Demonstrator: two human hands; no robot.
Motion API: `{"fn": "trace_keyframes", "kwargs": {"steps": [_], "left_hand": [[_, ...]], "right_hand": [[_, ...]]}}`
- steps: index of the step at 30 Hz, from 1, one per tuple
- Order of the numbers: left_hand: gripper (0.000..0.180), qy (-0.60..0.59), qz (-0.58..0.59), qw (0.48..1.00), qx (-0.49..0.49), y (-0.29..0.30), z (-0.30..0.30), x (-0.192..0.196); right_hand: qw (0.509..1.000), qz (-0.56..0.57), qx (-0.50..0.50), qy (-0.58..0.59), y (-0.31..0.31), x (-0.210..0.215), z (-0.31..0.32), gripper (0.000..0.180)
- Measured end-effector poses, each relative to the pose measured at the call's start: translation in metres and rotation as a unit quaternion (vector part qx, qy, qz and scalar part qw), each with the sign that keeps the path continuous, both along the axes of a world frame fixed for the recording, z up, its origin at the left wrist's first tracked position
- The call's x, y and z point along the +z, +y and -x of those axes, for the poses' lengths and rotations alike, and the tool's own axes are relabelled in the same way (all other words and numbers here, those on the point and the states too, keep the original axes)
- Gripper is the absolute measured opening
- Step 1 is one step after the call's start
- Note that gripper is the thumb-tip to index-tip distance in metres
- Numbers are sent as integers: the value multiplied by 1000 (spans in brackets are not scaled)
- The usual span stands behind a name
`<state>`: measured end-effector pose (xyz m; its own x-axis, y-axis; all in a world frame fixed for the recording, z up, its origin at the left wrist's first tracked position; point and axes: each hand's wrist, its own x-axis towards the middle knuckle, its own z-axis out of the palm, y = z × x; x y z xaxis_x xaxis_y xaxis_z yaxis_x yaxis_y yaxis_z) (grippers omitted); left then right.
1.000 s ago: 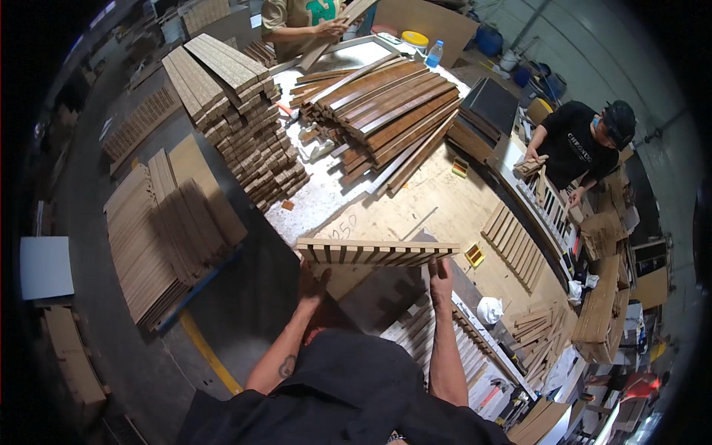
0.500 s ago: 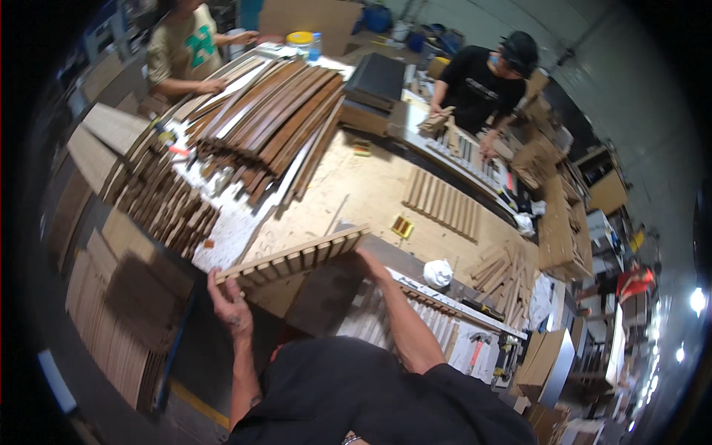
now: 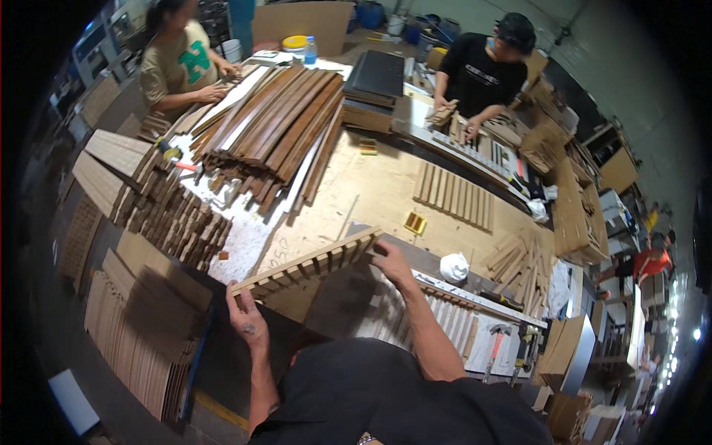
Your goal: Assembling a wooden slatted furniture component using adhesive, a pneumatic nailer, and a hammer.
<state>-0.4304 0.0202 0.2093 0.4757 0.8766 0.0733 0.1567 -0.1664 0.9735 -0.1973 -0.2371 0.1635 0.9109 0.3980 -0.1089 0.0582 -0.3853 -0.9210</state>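
Observation:
A slatted wooden panel [image 3: 311, 261] is held up above the near edge of the workbench, its row of short slats on edge and its right end higher. My left hand [image 3: 247, 319] is closed around its left end. At the other end, my right hand [image 3: 391, 264] grips the panel with the fingers partly hidden behind it. Below my right forearm lies a jig [image 3: 475, 298] with a white rail and a row of slats. A similar slatted panel [image 3: 454, 196] rests flat on the bench beyond.
Dark curved wooden strips [image 3: 274, 133] are piled at the far left. Loose slats [image 3: 517, 271], a white crumpled bundle [image 3: 454, 267] and a hammer [image 3: 496, 348] lie to the right. Stacked boards [image 3: 141, 326] stand at left. Two co-workers handle wood pieces across the bench.
The whole view has shifted, moving most of the scene down and right. I still hold the panel at both ends. The far-left co-worker's hands have come closer together.

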Motion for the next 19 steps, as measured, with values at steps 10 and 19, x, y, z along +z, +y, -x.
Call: {"fn": "trace_keyframes", "kwargs": {"steps": [10, 19], "left_hand": [[50, -50, 22, 998, 6, -1, 7, -13], [52, 40, 105, 994, 6, -1, 30, -83]], "right_hand": [[971, -173, -162, -15, 22, 51, 35, 41], [968, -227, -50, 93, 24, -34, 8, 60]]}}
